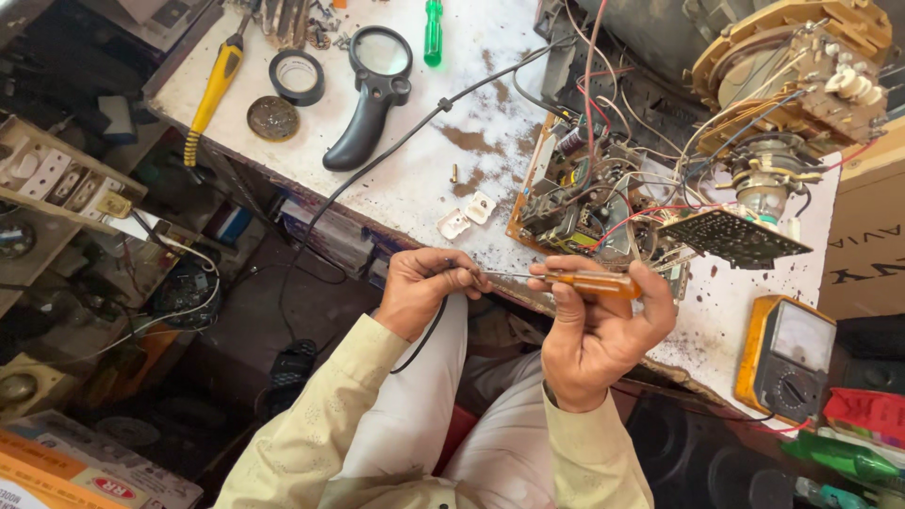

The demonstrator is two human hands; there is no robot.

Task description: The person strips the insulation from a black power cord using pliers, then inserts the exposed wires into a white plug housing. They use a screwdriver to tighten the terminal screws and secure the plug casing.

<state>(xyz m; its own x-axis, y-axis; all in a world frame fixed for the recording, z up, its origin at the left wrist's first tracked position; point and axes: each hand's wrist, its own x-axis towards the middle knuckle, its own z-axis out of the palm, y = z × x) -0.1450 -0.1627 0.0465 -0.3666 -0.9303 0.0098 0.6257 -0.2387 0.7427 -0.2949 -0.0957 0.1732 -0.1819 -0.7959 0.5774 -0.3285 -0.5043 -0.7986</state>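
Note:
My right hand (pixel 599 330) grips an orange-handled screwdriver (pixel 594 282), held level with its thin shaft pointing left. My left hand (pixel 426 286) is closed around a small part at the shaft's tip, and a black cable (pixel 377 160) runs from that hand up across the white worktable (pixel 415 179). Both hands hover over my lap at the table's near edge. Just beyond them a circuit board (pixel 575 203) with many red, white and black wires sits beside a black perforated board (pixel 731 236).
On the table lie a black magnifying glass (pixel 372 90), a roll of black tape (pixel 297 75), a round tin (pixel 273 118), a yellow-handled tool (pixel 212 90), a green screwdriver (pixel 433 30) and two white plugs (pixel 467 215). A yellow multimeter (pixel 787 353) sits at the right. Switch boards (pixel 47 174) stand left.

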